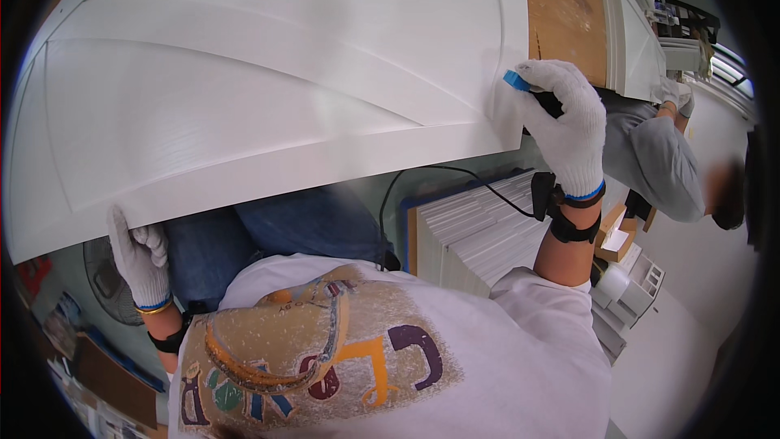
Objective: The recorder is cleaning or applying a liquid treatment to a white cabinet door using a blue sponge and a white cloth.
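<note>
A large white door panel (pixel 268 73) with shallow grooves lies in front of me. At its right end, my right hand (pixel 565 118), in a white knitted glove, is closed on a small blue block (pixel 515 80). The block is at the panel's right edge; most of it is hidden by thumb and fingers. My left hand (pixel 140 260), gloved the same way, is at the panel's near edge on the far left. One fingertip rests on that edge, and the other fingers curl just below it.
Bare brown wood (pixel 567 16) and another white panel (pixel 630 32) lie beyond my right hand. A person in grey (pixel 658 154) works at the right. Stacked white boards (pixel 479 223) stand below, near a black cable (pixel 455 169). A fan (pixel 110 280) stands lower left.
</note>
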Motion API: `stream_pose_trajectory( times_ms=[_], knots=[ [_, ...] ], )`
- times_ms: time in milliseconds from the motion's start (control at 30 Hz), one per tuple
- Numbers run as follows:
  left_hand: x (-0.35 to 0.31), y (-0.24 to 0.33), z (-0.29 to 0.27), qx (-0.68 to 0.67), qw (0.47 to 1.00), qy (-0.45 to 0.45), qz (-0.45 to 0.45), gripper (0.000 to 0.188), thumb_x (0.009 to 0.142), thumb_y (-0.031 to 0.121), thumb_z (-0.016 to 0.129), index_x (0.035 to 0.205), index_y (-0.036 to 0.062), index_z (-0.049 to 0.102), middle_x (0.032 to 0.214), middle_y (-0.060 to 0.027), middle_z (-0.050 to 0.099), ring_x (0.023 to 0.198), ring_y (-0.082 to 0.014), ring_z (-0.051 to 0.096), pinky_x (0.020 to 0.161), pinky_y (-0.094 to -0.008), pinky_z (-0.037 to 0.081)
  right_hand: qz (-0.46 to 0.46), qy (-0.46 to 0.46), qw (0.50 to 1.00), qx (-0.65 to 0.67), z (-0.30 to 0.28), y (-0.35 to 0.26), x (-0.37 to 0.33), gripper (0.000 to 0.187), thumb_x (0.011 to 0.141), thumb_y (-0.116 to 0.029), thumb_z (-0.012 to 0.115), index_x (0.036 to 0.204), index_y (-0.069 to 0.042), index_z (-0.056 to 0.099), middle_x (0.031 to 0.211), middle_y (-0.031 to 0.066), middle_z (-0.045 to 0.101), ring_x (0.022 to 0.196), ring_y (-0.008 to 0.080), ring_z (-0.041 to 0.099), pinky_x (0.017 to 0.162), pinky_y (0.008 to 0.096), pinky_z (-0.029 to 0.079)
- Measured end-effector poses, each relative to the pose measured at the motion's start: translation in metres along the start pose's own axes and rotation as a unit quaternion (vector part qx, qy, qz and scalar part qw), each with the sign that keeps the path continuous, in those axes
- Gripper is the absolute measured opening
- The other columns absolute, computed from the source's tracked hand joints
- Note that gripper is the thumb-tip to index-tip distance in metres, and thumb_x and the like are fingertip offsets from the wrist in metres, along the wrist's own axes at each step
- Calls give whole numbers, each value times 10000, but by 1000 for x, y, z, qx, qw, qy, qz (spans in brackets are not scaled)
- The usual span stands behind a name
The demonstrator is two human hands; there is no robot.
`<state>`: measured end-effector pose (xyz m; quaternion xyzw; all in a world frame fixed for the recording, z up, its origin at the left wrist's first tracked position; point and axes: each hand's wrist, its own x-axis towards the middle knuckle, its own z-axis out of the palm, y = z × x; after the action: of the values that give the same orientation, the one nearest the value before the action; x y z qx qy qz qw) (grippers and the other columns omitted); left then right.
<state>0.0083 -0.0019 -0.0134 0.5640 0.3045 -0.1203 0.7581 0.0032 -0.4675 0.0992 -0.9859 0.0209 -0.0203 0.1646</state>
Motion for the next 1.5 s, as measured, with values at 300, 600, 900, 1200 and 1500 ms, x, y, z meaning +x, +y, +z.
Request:
stream_pose_trajectory(
  times_ms=[300, 600, 900, 1200, 1500],
  knots=[
    [2, 0, -3, -2, 1000, -5, -3, 388, 988, 352, 360, 682, 113, 368, 501, -16, 348, 341, -96, 268, 301, -210, 203, -51, -11, 998, -23, 6, 2, 10, 212, 683, 5, 647, 888, -51, 657, 850, 90, 639, 763, 209, 623, 671, 279, 499],
    [1, 0, -4, 0, 1000, -15, -3, 384, 987, 347, 363, 680, 117, 364, 503, -14, 355, 343, -95, 280, 300, -210, 209, -18, -23, 1000, -10, 1, 0, 10, 220, 683, 4, 652, 894, -56, 658, 853, 90, 642, 768, 221, 622, 704, 293, 501],
    [1, 1, -4, 0, 1000, -5, -5, 379, 986, 346, 370, 688, 112, 366, 508, -12, 356, 344, -95, 283, 300, -210, 212, -22, 30, 999, 17, 9, 6, 17, 211, 692, 8, 654, 898, -39, 650, 852, 87, 640, 761, 191, 625, 685, 276, 496],
    [-2, 3, 6, 1, 1000, 10, -16, 397, 990, 353, 355, 669, 121, 362, 496, 3, 318, 346, -85, 247, 305, -206, 188, 51, 82, 988, 122, 17, 26, 25, 217, 799, 9, 632, 1015, 24, 617, 949, 68, 645, 834, 155, 629, 796, 247, 487],
    [-1, 3, 4, 5, 1000, 19, -13, 400, 997, 354, 333, 667, 129, 366, 494, 20, 285, 351, -76, 214, 307, -206, 174, 129, 98, 722, 673, 29, 57, 60, 255, 892, -49, 515, 1128, 47, 523, 1034, 185, 604, 996, 285, 599, 930, 409, 491]
  ],
)
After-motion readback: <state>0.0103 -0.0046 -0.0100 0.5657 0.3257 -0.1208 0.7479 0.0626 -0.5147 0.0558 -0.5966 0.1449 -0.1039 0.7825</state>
